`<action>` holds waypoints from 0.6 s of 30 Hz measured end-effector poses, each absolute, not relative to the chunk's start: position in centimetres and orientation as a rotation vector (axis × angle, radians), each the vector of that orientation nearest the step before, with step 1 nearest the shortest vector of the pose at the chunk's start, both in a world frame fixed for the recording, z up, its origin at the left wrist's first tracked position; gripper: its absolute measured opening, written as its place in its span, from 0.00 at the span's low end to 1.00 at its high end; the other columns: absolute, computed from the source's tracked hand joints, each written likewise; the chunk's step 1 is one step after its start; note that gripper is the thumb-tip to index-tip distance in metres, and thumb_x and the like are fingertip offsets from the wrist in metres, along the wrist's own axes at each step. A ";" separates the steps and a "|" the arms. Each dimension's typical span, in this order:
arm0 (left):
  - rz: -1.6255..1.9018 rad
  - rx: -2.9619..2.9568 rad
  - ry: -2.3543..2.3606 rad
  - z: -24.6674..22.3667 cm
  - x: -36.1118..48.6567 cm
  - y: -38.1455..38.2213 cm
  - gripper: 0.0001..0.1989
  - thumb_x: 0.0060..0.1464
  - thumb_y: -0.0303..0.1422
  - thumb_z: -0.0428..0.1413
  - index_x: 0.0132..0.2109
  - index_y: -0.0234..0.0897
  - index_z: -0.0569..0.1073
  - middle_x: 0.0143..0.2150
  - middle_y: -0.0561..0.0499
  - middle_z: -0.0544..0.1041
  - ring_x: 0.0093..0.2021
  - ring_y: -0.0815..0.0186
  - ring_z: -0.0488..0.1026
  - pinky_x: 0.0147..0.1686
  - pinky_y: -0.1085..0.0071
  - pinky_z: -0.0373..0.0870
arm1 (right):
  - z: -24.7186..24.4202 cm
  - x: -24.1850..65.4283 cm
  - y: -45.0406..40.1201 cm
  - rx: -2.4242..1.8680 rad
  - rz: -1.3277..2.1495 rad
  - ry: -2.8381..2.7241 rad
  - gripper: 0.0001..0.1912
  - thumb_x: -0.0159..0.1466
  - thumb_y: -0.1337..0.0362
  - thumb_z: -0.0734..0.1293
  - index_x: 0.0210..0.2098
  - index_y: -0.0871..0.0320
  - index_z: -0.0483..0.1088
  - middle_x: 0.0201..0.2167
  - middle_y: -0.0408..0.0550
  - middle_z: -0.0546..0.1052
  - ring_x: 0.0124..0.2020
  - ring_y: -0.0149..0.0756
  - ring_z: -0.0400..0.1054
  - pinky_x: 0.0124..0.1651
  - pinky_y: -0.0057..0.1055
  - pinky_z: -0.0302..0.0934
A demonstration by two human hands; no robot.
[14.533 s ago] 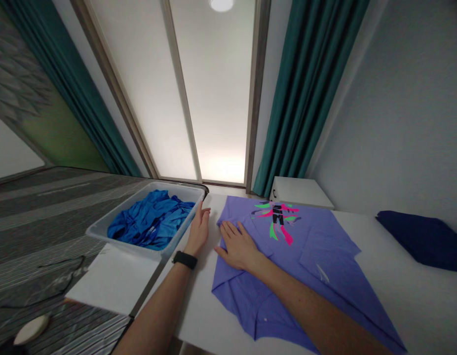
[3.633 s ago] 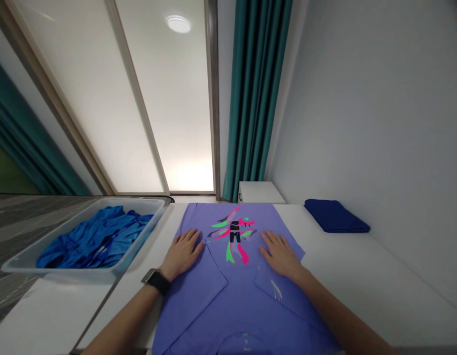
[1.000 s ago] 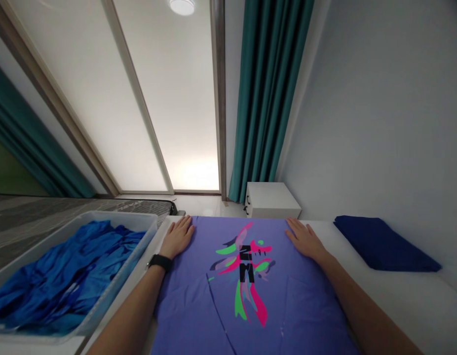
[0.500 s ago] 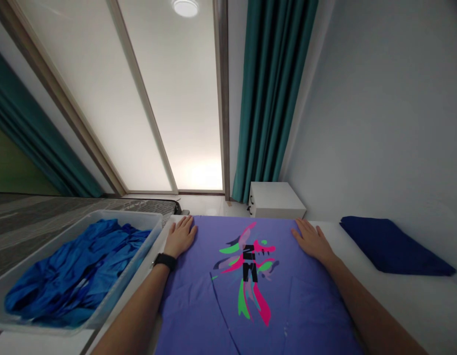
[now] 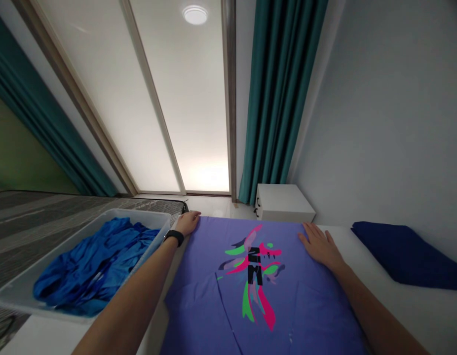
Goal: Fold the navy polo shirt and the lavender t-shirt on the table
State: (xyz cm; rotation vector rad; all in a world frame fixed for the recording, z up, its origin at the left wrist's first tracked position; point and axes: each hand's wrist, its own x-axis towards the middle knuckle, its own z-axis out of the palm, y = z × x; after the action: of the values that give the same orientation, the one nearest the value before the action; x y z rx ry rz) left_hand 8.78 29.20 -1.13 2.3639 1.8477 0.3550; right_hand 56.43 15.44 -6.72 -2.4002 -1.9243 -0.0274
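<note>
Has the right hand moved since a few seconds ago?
Yes, the right hand is farther forward now. Its fingertips have reached about the far edge of the white table.

Toward six o'clock, the bottom edge cuts off the purple cloth (image 5: 199,296); its small pale mark is unreadable. At four, the right edge crops the navy cloth (image 5: 406,251). At eight, the left forearm (image 5: 139,291) hides part of the tub's rim (image 5: 139,213), and the left hand's (image 5: 187,223) finger grip is unclear.

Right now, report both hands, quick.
Left hand: at the purple shirt's far left corner; whether it grips cannot be told.
Right hand: open, resting at the far right corner.
</note>
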 end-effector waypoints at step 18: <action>0.610 2.375 1.826 -0.1 10.4 29.5 0.15 0.63 0.34 0.43 0.38 0.35 0.74 0.42 0.43 0.76 0.45 0.59 0.72 0.46 0.65 0.67 | -6.8 56.4 15.4 -2.401 -0.038 -1.920 0.35 0.68 0.50 0.44 0.69 0.60 0.51 0.69 0.52 0.55 0.70 0.44 0.44 0.69 0.53 0.35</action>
State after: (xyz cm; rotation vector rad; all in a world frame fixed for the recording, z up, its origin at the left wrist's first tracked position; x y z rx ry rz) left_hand 10.36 29.45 -0.08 2.3754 1.8261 0.6100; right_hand 56.42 15.41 -6.79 -2.4006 -1.9196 -0.0376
